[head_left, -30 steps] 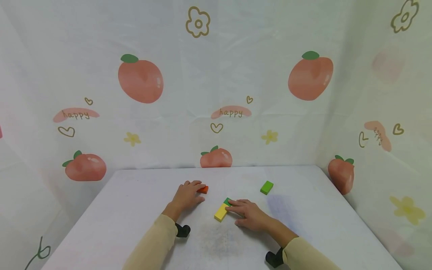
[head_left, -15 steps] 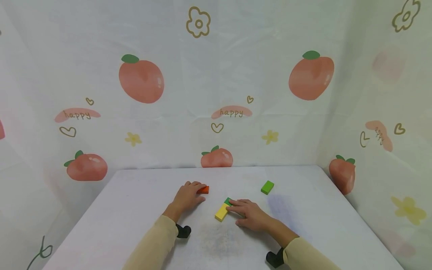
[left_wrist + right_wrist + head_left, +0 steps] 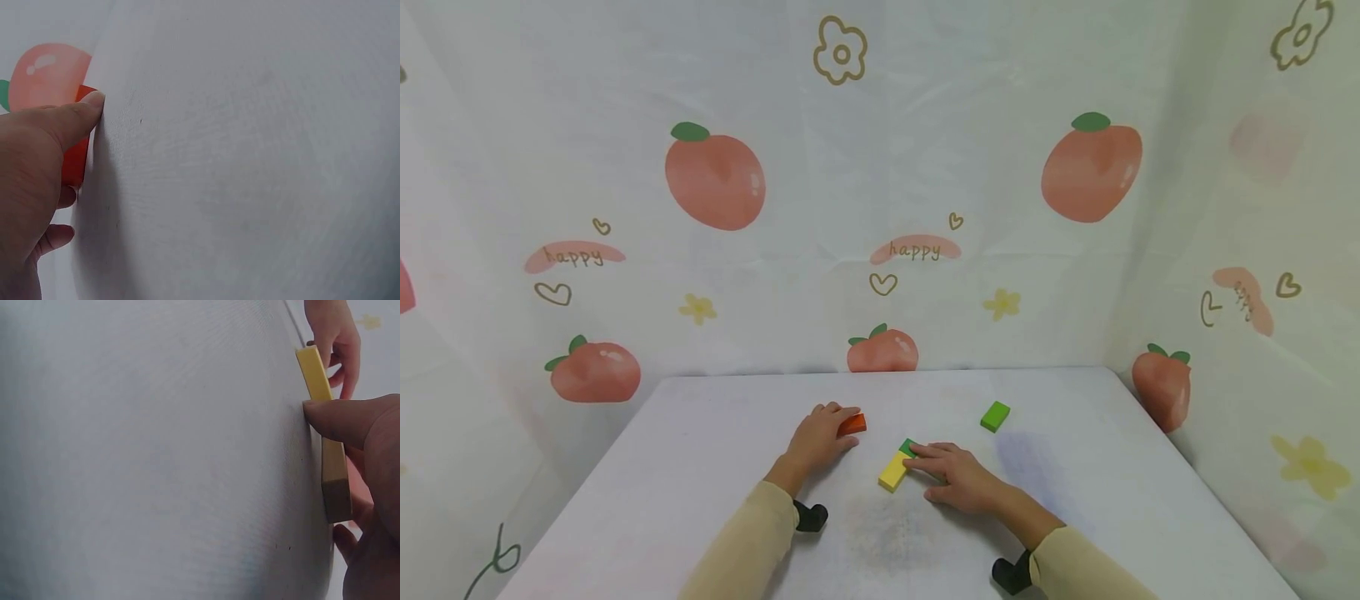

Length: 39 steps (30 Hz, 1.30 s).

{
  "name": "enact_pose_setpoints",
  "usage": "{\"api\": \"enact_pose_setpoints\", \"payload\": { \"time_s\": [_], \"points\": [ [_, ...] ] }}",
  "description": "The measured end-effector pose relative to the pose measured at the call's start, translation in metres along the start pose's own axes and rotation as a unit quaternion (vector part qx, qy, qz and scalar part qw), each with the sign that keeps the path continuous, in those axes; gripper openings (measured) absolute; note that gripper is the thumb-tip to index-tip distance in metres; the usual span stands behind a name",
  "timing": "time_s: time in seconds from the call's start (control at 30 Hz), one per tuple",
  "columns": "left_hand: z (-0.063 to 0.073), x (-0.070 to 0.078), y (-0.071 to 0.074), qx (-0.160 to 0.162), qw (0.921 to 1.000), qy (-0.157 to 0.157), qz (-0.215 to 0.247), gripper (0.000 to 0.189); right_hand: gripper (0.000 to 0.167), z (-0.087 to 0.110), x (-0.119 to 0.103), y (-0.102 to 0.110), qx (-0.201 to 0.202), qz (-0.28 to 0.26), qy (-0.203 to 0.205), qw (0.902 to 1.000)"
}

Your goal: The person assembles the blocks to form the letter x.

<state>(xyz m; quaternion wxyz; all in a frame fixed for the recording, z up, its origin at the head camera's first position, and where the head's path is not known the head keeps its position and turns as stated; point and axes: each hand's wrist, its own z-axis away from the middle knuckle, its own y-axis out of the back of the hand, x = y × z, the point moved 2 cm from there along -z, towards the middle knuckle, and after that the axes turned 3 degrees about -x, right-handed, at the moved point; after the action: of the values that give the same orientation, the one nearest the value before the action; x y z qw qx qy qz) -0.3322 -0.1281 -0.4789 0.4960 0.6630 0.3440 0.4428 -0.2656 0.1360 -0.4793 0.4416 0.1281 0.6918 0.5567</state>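
Observation:
In the head view my left hand (image 3: 816, 437) holds a small red block (image 3: 854, 425), its fingers curved over the far side. The left wrist view shows the thumb (image 3: 81, 115) in front of that block and another fingertip at its lower end; much of it is hidden. My right hand (image 3: 958, 477) rests with its fingers extended on a dark green block (image 3: 907, 447) and a yellow block (image 3: 893, 472), which lie end to end. In the right wrist view the right thumb (image 3: 340, 422) crosses in front of the yellow block (image 3: 315, 372).
A light green block (image 3: 996, 416) lies at the back right of the white table (image 3: 722, 433). Behind it hangs a white cloth (image 3: 790, 167) printed with fruit and flowers. Black wrist mounts (image 3: 810, 517) sit at both cuffs.
The red block has turned slightly under my left fingers. My right hand stays on the yellow and dark green blocks. The whole view has shifted a little.

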Motion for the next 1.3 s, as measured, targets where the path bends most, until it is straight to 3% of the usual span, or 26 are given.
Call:
{"api": "enact_pose_setpoints", "payload": {
  "time_s": [0.47, 0.93, 1.3],
  "points": [
    [-0.0038, 0.0022, -0.0081, 0.006, 0.9999, 0.001, -0.010, 0.051, 0.052, -0.0007, 0.0025, -0.0014, 0.010, 0.006, 0.027, 0.9996],
    [-0.0002, 0.0064, -0.0039, 0.012, 0.9995, -0.001, 0.030, 0.044, 0.052, -0.0001, 0.0018, -0.0001, -0.005, -0.008, 0.008, 0.9999],
    [0.0011, 0.0078, -0.0009, 0.035, 0.9980, -0.017, 0.049, 0.045, 0.053, -0.0010, 0.0027, -0.0007, -0.005, -0.011, 0.002, 0.9999]
  ]
}}
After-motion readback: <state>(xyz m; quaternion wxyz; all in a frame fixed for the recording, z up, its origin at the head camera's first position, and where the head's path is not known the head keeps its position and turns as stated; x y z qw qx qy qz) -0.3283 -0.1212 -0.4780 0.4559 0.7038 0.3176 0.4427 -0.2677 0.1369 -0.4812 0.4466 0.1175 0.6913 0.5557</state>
